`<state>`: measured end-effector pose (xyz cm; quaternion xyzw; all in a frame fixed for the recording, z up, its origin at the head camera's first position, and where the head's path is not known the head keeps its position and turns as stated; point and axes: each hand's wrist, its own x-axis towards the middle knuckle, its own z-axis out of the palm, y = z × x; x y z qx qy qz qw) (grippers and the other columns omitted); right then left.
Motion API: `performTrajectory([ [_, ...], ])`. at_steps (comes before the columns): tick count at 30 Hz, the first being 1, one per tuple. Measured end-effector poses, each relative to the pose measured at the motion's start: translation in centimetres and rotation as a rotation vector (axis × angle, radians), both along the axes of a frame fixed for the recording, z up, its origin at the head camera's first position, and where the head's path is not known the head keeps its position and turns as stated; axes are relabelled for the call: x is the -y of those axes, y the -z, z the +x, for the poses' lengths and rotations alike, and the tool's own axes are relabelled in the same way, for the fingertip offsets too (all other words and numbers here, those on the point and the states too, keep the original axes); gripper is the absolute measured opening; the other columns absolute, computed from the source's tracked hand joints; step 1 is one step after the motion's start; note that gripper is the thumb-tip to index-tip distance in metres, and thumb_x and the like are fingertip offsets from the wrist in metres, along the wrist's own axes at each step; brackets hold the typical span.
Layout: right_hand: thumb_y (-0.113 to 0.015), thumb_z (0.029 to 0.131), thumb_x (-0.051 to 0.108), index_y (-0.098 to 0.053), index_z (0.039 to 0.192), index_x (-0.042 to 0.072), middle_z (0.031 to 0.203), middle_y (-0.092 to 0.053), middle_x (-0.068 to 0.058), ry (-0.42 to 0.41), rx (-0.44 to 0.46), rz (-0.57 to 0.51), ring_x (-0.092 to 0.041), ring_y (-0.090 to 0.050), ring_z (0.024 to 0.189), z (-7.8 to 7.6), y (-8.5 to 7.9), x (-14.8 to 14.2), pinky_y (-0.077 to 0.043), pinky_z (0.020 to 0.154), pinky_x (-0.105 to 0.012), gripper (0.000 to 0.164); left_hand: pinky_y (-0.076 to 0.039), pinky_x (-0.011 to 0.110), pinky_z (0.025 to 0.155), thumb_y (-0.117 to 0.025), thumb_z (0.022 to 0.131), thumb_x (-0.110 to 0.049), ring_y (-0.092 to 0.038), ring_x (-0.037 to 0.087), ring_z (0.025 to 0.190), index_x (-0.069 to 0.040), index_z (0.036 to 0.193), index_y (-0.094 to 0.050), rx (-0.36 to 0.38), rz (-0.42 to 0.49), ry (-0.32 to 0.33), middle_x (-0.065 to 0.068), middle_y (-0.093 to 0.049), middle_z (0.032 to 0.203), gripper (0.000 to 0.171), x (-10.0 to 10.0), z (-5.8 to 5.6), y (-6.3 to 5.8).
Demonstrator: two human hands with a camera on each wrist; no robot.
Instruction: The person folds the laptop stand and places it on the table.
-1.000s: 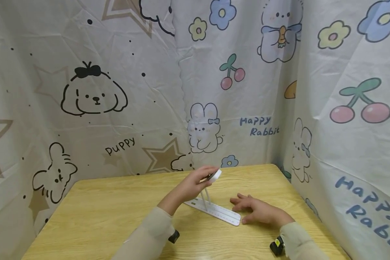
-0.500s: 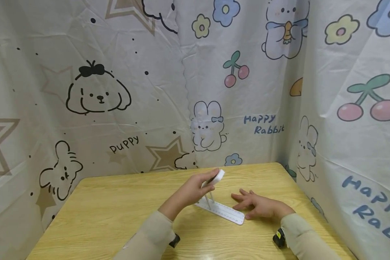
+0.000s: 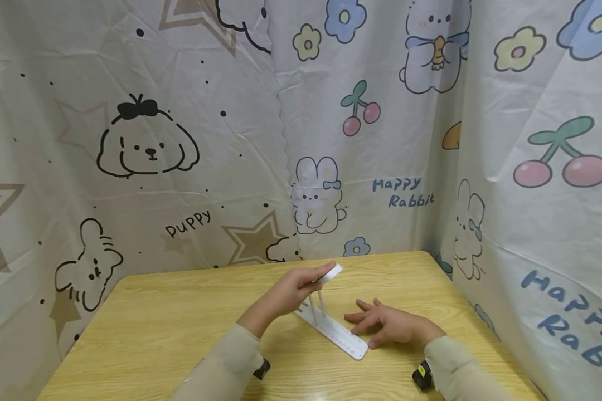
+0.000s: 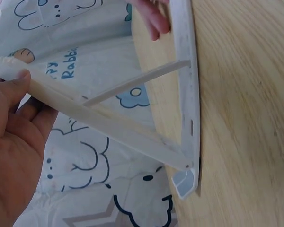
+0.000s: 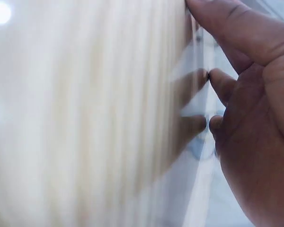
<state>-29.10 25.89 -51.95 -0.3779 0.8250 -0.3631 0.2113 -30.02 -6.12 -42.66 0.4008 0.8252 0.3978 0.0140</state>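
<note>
A white folding stand [image 3: 337, 336] stands on the table, its long flat base lying down and its hinged upper arm [image 4: 104, 124] raised at a slant. Thin struts [image 4: 137, 81] prop the arm from the base. My left hand [image 3: 284, 291] pinches the free upper end of that arm between thumb and fingers. Beside the base's near right end, my right hand [image 3: 391, 324] hovers low with fingers spread, the thumb tip right at the base's corner. In the right wrist view, the fingers of the right hand [image 5: 255, 127] are extended at the tabletop, the fingertips mirrored in its shine.
The wood-grain table [image 3: 170, 334] extends around the stand. A printed curtain [image 3: 221, 139] hangs close behind the table's back edge and along its right side. A black wrist camera [image 3: 422, 376] sits under the right sleeve.
The base has swung slightly, its near right end coming toward me. My right hand has moved a little left and nearer with it. My left hand keeps hold of the arm.
</note>
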Motion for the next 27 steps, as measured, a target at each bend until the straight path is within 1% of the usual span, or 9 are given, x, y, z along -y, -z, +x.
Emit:
performTrajectory([
  [2, -0.079, 0.085, 0.026, -0.073, 0.129, 0.024, 0.159, -0.045, -0.001, -0.007, -0.007, 0.000, -0.046, -0.004, 0.156, 0.2, 0.0, 0.7, 0.017, 0.116, -0.072, 0.044, -0.045, 0.040, 0.114, -0.058, 0.104, -0.009, -0.048, 0.017, 0.140, -0.028, 0.154, -0.047, -0.004, 0.001, 0.002, -0.005, -0.046, 0.157, 0.055, 0.4, 0.0, -0.1],
  [4, -0.081, 0.084, 0.027, -0.073, 0.129, 0.026, 0.158, -0.046, 0.002, 0.010, -0.019, 0.004, -0.043, -0.006, 0.157, 0.3, 0.0, 1.2, 0.015, 0.118, -0.070, 0.046, -0.046, 0.040, 0.113, -0.059, 0.103, -0.009, -0.050, 0.017, 0.138, -0.026, 0.153, -0.049, -0.005, 0.000, 0.001, -0.003, -0.049, 0.154, 0.054, 0.7, 0.0, -0.3],
  [6, -0.082, 0.082, 0.025, -0.072, 0.131, 0.024, 0.159, -0.045, 0.003, 0.034, -0.025, 0.011, -0.039, -0.007, 0.157, 0.4, -0.1, 1.5, 0.015, 0.120, -0.068, 0.049, -0.047, 0.040, 0.112, -0.059, 0.103, -0.008, -0.052, 0.017, 0.137, -0.024, 0.153, -0.050, -0.003, 0.002, 0.003, -0.001, -0.052, 0.153, 0.053, 0.8, 0.1, -0.4],
  [8, -0.082, 0.081, 0.026, -0.070, 0.134, 0.021, 0.159, -0.044, 0.002, 0.042, -0.039, 0.018, -0.039, -0.007, 0.157, 0.4, -0.1, 1.6, 0.014, 0.120, -0.068, 0.054, -0.048, 0.038, 0.111, -0.060, 0.103, -0.008, -0.053, 0.016, 0.135, -0.026, 0.152, -0.050, 0.006, 0.007, 0.004, -0.001, -0.053, 0.152, 0.054, 0.9, 0.2, -0.5],
  [11, -0.081, 0.082, 0.029, -0.066, 0.138, 0.015, 0.161, -0.042, -0.002, 0.015, -0.057, 0.030, -0.043, -0.005, 0.157, 0.3, 0.0, 1.8, 0.016, 0.118, -0.069, 0.059, -0.048, 0.036, 0.111, -0.059, 0.103, -0.008, -0.054, 0.014, 0.135, -0.029, 0.152, -0.051, 0.017, 0.015, 0.002, -0.003, -0.053, 0.151, 0.053, 1.0, 0.4, -0.3],
  [16, -0.081, 0.083, 0.033, -0.063, 0.141, 0.013, 0.162, -0.041, -0.004, -0.026, -0.067, 0.036, -0.046, -0.003, 0.156, 0.6, 0.3, 2.4, 0.017, 0.115, -0.072, 0.064, -0.049, 0.036, 0.110, -0.059, 0.103, -0.007, -0.055, 0.016, 0.133, -0.029, 0.150, -0.053, 0.016, 0.043, 0.000, -0.002, -0.056, 0.149, 0.053, 1.2, 0.6, 0.0],
  [22, -0.083, 0.079, 0.038, -0.059, 0.145, 0.011, 0.161, -0.041, -0.002, -0.044, -0.099, 0.053, -0.045, -0.007, 0.156, 1.0, -0.1, 3.8, 0.013, 0.116, -0.073, 0.075, -0.051, 0.032, 0.106, -0.061, 0.100, -0.001, -0.058, 0.015, 0.131, -0.024, 0.145, -0.059, 0.073, 0.129, 0.005, -0.001, -0.060, 0.145, 0.051, 1.5, 0.6, 0.2],
  [24, -0.083, 0.078, 0.038, -0.058, 0.145, 0.009, 0.161, -0.042, -0.002, -0.043, -0.112, 0.058, -0.045, -0.008, 0.156, 1.1, -0.2, 4.1, 0.013, 0.117, -0.073, 0.077, -0.051, 0.032, 0.106, -0.061, 0.100, -0.001, -0.058, 0.015, 0.130, -0.024, 0.145, -0.060, 0.086, 0.138, 0.004, -0.001, -0.060, 0.145, 0.050, 1.6, 0.6, 0.1],
  [27, -0.084, 0.078, 0.036, -0.058, 0.144, 0.008, 0.161, -0.042, -0.004, -0.039, -0.106, 0.050, -0.046, -0.009, 0.155, 1.3, -0.3, 4.5, 0.014, 0.117, -0.073, 0.076, -0.052, 0.032, 0.106, -0.061, 0.100, -0.001, -0.059, 0.015, 0.130, -0.025, 0.144, -0.061, 0.106, 0.141, 0.003, 0.000, -0.060, 0.145, 0.050, 1.8, 0.7, -0.1],
])
